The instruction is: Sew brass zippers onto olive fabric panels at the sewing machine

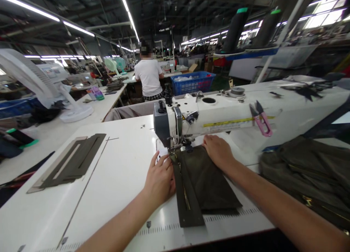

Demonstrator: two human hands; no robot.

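A dark olive fabric piece with a zipper strip lies under the needle of a white sewing machine. My left hand rests flat on the table at the strip's left edge, fingers stretched toward the presser foot. Behind the foot, under the machine arm, my right hand lies flat on the fabric with its fingers together. Neither hand grips anything.
Grey templates lie on the white table at left. Pink thread snips hang on the machine. A pile of olive fabric sits at right. A fan stands far left, and a person in a white shirt sits beyond, near a blue crate.
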